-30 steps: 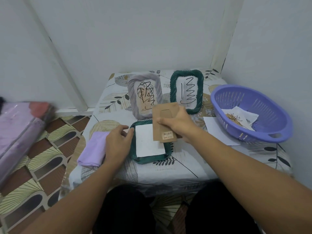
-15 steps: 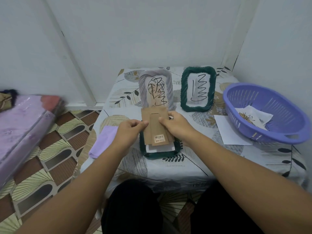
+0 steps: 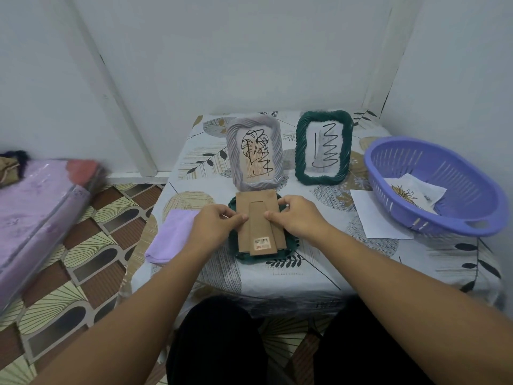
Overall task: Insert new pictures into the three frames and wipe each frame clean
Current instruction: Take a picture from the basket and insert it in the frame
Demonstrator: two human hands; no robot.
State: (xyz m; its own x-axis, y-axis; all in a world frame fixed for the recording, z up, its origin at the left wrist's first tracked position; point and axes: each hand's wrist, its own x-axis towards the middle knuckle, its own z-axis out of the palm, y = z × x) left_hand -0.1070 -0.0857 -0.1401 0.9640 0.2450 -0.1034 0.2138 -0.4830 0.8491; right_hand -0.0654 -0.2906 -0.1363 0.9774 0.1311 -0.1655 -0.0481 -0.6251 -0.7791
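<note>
Brown cardboard backing board (image 3: 259,222): flat on face-down dark green rope-textured frame (image 3: 290,243); left hand (image 3: 215,227) fingers at 9 o'clock edge, right hand (image 3: 298,219) fingers at 3 o'clock, both pinching it.

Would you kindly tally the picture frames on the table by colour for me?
Dark green: 2, one standing at the back and one lying face down under the cardboard backing
Grey: 1, standing at the back
Total: 3 frames
</note>
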